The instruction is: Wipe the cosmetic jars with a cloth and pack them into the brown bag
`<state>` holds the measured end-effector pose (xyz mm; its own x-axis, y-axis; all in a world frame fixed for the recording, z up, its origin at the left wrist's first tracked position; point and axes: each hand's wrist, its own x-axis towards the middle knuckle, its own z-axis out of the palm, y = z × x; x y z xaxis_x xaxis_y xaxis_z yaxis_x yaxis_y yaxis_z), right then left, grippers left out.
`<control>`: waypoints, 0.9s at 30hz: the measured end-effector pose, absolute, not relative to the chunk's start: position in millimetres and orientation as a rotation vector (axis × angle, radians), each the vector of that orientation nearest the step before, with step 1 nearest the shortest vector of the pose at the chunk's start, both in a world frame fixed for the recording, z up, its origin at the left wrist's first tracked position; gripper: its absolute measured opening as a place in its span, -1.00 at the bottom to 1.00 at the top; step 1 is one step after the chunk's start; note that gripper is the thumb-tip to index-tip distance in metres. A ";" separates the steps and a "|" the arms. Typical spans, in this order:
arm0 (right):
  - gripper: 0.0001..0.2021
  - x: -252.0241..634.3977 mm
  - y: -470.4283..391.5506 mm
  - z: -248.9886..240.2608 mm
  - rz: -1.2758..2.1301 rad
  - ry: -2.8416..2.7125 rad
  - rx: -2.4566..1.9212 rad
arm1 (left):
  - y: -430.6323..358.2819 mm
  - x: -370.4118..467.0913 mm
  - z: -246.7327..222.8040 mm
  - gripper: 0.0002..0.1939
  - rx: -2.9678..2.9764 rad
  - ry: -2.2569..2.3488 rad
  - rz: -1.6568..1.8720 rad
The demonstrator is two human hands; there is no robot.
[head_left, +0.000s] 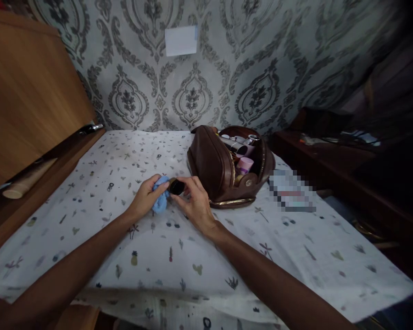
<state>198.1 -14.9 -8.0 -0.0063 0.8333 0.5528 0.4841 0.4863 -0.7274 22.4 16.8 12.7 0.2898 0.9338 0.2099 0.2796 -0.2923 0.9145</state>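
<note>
My left hand (145,197) is closed on a blue cloth (160,201), which bunches around one end of a small dark cosmetic container (176,186). The fingertips of my right hand (195,201) grip the container's black end from the other side. Both hands are held over the table, left of a brown leather makeup bag (208,160). Unzipped and upright, the bag shows several cosmetics inside, among them a pink-capped item (245,163) and a silver and black tube (236,146).
A patterned white cloth (179,256) covers the table. Right of the bag lies a blurred-out flat item (292,190). A wooden cabinet (34,91) stands on the left, with a rolled tube (29,179) on its ledge. Dark furniture (303,156) borders the right side, and a papered wall rises behind.
</note>
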 end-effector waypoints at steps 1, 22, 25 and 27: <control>-0.66 197.5 -14.9 -7.8 0.419 -1.638 -1.161 | 15.9 22.6 12.6 -0.65 1.794 1.129 1.045; -0.55 193.3 -15.5 0.0 1.100 -1.375 -1.061 | 11.7 15.4 12.3 -0.56 2.472 0.938 1.033; -0.61 191.8 -22.1 9.9 1.021 -1.380 -1.039 | 8.4 15.1 18.0 -0.56 2.566 0.959 1.098; -0.64 194.0 -29.2 20.7 1.011 -1.359 -1.040 | 5.9 18.1 24.2 -0.58 2.682 0.940 1.177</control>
